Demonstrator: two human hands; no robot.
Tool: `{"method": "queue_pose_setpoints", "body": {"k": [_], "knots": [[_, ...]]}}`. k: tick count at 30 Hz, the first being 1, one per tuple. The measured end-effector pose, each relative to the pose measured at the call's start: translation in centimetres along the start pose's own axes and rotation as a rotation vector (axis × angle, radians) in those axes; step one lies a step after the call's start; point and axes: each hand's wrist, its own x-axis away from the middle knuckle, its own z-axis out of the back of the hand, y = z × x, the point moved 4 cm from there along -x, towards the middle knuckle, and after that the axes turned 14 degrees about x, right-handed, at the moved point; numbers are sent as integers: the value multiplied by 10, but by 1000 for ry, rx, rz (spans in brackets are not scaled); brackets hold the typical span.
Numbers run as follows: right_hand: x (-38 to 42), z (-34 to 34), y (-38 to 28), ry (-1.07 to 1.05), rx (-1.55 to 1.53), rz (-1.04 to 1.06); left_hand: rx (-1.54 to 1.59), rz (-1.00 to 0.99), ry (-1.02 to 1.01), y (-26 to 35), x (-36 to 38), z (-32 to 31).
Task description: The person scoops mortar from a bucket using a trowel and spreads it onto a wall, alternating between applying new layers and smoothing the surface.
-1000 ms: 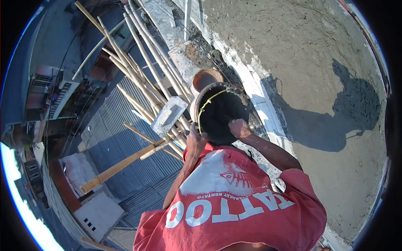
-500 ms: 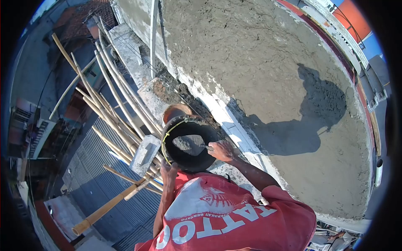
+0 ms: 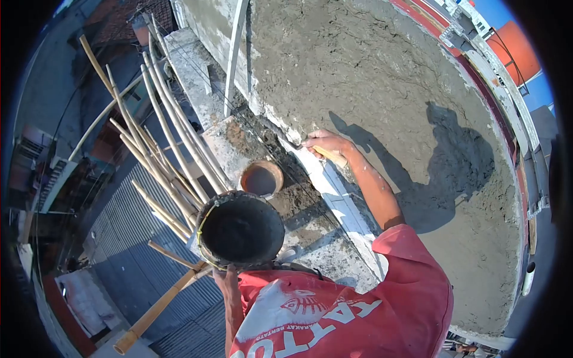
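Observation:
My left hand is closed on the near rim of a black bucket, which is tipped so that its dark inside shows; a yellow cord runs along its left rim. Out at the base of the mortar-covered wall, my right hand is closed round the yellowish handle of a tool. The tool's blade is hidden or too small to make out. Just beyond the bucket, a round clay-coloured pot with grey contents stands on the rough ledge.
Bamboo poles lean at the left, above a corrugated metal roof lower down. An upright pale batten stands against the wall. White blocks line the wall's foot. An orange tank is at the upper right.
My right hand has moved out of the bucket and up to the wall. The bucket has shifted down-left and tilted, the grey mortar in it no longer shows, and the pot is now fully visible.

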Motion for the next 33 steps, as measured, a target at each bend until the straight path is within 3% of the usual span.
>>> {"method": "queue_pose_setpoints", "body": {"k": [1,2,3,4,5,7,9,11,13,14,15,16,17,18,20,21,24,26,27,30,32,33], "knots": [[-17,55,-1,257,201,-50,-43,43,8,8,1,1],[-17,105,1,648,488,-203,-89,87,15,13,3,6],[-3,138,-10,751,559,-191,-169,42,40,9,-5,15],[-1,176,7,747,347,-107,-176,49,51,16,-8,15],[53,156,-46,834,450,-138,-197,0,58,25,-10,7],[108,144,-56,915,656,-172,-213,-37,41,28,-11,3],[135,116,-45,1086,1023,-4,-181,-53,9,14,-30,1],[143,59,-29,774,726,127,-196,-16,-3,17,-43,-5],[142,-15,-34,379,470,-136,-228,38,-36,18,-53,-10],[128,-47,-21,258,471,-130,-231,52,-69,13,-54,-9],[109,-79,1,219,731,109,-258,60,-74,20,-50,-15],[93,-116,33,355,993,286,-256,86,-103,33,-47,-30],[78,-152,29,163,1116,56,-254,112,-138,40,-48,-41],[59,-184,46,120,1155,60,-274,110,-163,41,-50,-44],[-4,-247,111,795,1611,466,-308,48,-232,37,-53,-50],[-4,-253,109,800,1614,454,-311,19,-271,26,-56,-47],[12,-268,90,651,1578,461,-504,90,-169,38,-41,-56],[33,-269,84,89,1521,408,-576,76,-214,27,-46,-49],[37,-268,80,-49,1629,402,-604,80,-214,26,-43,-52],[25,-258,54,109,1699,422,-669,21,-213,20,-37,-56],[-9,-256,77,463,1911,406,-747,-48,-194,20,-29,-64],[-26,-253,89,188,1931,203,-766,-1,-179,19,-25,-69]]}}
